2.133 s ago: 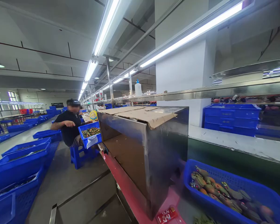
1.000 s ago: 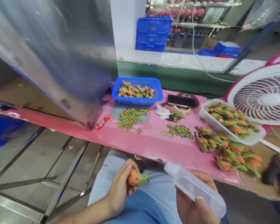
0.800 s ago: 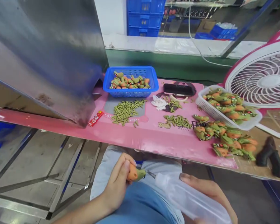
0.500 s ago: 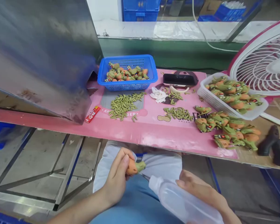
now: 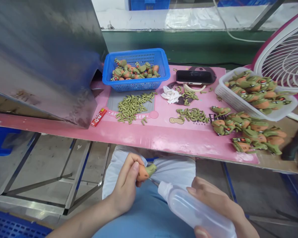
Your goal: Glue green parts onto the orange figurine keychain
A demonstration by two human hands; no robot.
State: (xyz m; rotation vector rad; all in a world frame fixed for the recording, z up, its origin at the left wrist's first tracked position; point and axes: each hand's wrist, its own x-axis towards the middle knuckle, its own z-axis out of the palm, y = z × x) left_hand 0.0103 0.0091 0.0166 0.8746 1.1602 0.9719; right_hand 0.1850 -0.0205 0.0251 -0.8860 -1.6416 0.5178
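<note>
The person sits low at the bench, both hands working over the lap in blue trousers. The left hand (image 5: 125, 186) is closed around a small orange-and-green rubber figure (image 5: 145, 172), pinched between thumb and fingers with its green end sticking out towards the other hand. The right hand (image 5: 213, 201) is wrapped round a translucent plastic squeeze bottle (image 5: 191, 211), tilted so that its thin metal nozzle (image 5: 154, 181) meets the green end of the figure.

Just beyond the knuckles of both hands runs the edge of a pink table mat (image 5: 164, 138). Farther out from the left hand lies a heap of small green rubber pieces (image 5: 132, 107), and behind that a blue plastic basket (image 5: 136, 86) of more figures. A small red packet (image 5: 98, 117) lies to the outer side of that heap, beside a big steel box (image 5: 44, 56). Out from the right hand is a second scatter of green pieces (image 5: 192, 114), then a crumpled white tissue (image 5: 171, 95) and a black phone (image 5: 195, 77). Past the right hand's outer side, loose orange-and-green figures (image 5: 248, 132) lie in a cluster in front of a white mesh basket (image 5: 238, 104) filled with the same, with a white-and-pink fan (image 5: 283, 62) behind it.
</note>
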